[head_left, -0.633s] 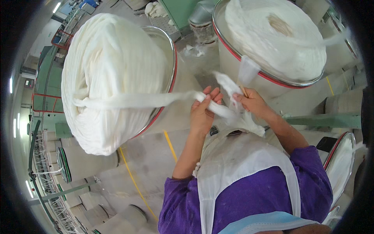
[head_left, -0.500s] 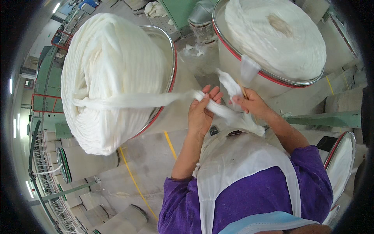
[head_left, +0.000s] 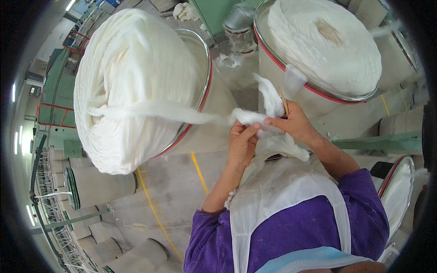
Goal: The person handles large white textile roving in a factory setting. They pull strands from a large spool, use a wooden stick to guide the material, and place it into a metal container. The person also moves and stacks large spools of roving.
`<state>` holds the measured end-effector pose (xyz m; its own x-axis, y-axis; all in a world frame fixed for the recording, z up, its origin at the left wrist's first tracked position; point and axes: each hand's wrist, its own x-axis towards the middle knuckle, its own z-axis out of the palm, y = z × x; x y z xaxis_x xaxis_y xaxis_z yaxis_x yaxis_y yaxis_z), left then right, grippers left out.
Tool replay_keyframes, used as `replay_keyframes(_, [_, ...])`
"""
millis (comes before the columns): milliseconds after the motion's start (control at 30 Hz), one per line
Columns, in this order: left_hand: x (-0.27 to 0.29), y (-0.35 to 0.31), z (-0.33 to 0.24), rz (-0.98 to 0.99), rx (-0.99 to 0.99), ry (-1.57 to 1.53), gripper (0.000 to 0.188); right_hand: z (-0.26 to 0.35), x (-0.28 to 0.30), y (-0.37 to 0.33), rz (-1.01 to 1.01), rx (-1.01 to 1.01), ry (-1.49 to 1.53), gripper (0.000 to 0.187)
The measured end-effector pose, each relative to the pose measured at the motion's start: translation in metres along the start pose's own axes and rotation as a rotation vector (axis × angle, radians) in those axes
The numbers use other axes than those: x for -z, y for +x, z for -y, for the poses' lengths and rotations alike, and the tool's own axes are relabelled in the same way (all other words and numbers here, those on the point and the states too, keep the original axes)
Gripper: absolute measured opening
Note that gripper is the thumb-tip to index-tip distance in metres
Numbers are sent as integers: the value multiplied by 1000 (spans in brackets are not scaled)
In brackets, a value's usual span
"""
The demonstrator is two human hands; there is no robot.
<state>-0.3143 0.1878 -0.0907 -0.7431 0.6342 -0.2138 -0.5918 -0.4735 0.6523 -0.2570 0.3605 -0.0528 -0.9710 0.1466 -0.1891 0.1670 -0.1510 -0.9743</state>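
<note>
A long white strand of cotton sliver (head_left: 182, 113) runs from the heaped coil (head_left: 132, 86) at the left to my hands. My left hand (head_left: 242, 143) is closed, pinching the strand near its end with thumb and fingers. My right hand (head_left: 296, 122) is close beside it, thumb touching the fibre. A thin wooden stick (head_left: 283, 98) is in my right hand, along with a loose tuft of sliver (head_left: 271, 98) that stands up above the fingers. More white fibre (head_left: 291, 148) hangs below, over my apron (head_left: 282, 177). The fingertips are partly hidden by fibre.
The left coil bulges out of a tilted can with a red-banded metal rim (head_left: 207, 86). Another can (head_left: 277, 68) with coiled sliver stands at the far right. A green bar (head_left: 378, 143) lies right of my arm; more cans (head_left: 100, 186) stand at lower left.
My hands have come together. The left hand has turned from palm-up to a pinch on the strand, and the right thumb has moved onto the fibre. The strand sags slightly more.
</note>
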Motion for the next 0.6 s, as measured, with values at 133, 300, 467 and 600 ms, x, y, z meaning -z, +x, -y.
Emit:
replay_keyframes(133, [-2, -4, -16, 51, 93, -79, 31, 6, -1, -3, -12, -24, -54, 30])
replay_keyframes(300, [-10, 5, -9, -29, 102, 14, 41, 6, -1, -2, 63, 150, -53, 42])
replay_keyframes(467, [-2, 8, -7, 38, 100, 43, 40, 7, 2, -1, 11, 106, -22, 44])
replay_keyframes(600, [0, 15, -8, 71, 210, -73, 30, 17, 4, -2, 8, 106, -222, 41])
